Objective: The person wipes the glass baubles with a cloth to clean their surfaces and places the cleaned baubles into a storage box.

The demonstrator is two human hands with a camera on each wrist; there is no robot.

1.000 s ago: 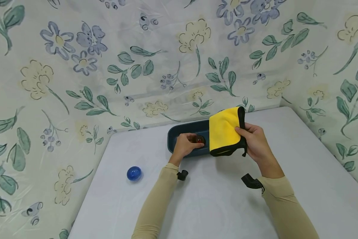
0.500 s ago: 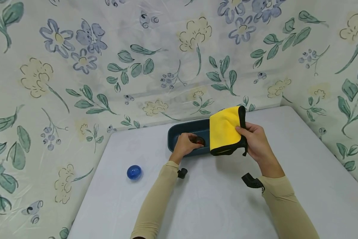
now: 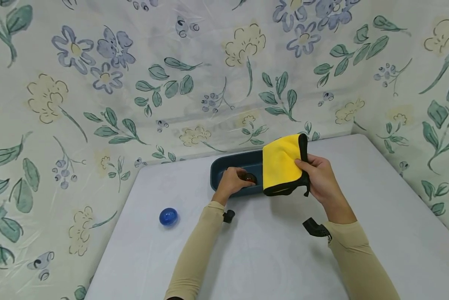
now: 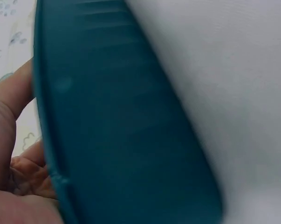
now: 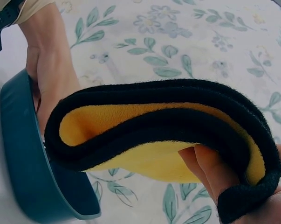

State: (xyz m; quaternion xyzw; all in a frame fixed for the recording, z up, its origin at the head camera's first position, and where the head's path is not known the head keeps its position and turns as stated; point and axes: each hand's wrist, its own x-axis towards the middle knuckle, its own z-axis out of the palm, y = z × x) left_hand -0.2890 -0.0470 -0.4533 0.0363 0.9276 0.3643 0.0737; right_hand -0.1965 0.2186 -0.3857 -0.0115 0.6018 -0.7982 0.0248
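In the head view my left hand (image 3: 231, 182) reaches into a dark teal oblong tray (image 3: 215, 166). Thumb and fingers grip a glossy dark red-brown ball (image 3: 250, 178) inside it. The tray's wall (image 4: 107, 116) hides the ball in the left wrist view. A folded yellow cloth (image 3: 282, 162) with black edging is pinched by my right hand (image 3: 319, 175), which holds it up in front of the tray's right end. The right wrist view shows the cloth's folded layers (image 5: 177, 107) edge-on, with fingers on both sides of them.
A shiny blue ball (image 3: 168, 217) lies on the white table (image 3: 254, 258), left of my left forearm. Floral sheeting (image 3: 209, 83) rises right behind the tray and along the table's left and right sides. Black wrist mounts (image 3: 315, 228) stick out from both sleeves.
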